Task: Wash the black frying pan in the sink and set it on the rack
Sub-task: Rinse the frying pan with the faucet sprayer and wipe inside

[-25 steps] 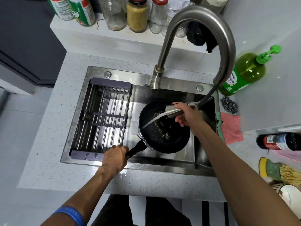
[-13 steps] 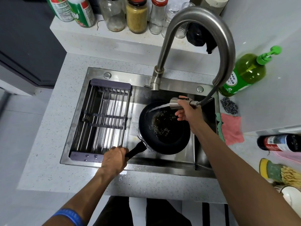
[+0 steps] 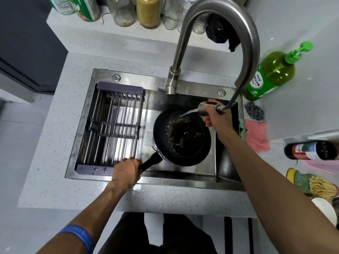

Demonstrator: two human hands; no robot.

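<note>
Rinsing looks to be the step in hand: the left hand (image 3: 126, 171) clamps the black frying pan's (image 3: 181, 136) handle in the sink (image 3: 183, 175), the right hand (image 3: 215, 116) grips the sprayer (image 3: 202, 107) at the pan's one o'clock, and next comes tipping water out before the rack (image 3: 111, 129) at nine o'clock.

Spray head (image 3: 207, 108) in right hand (image 3: 216, 116) — now farther back, over pan's (image 3: 181, 136) far rim.

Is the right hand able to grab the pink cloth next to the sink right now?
Probably not at once. The right hand is wrapped around the sprayer head, aiming water into the frying pan. The pink cloth lies uncovered on the counter just right of it, so letting go first should free it.
</note>
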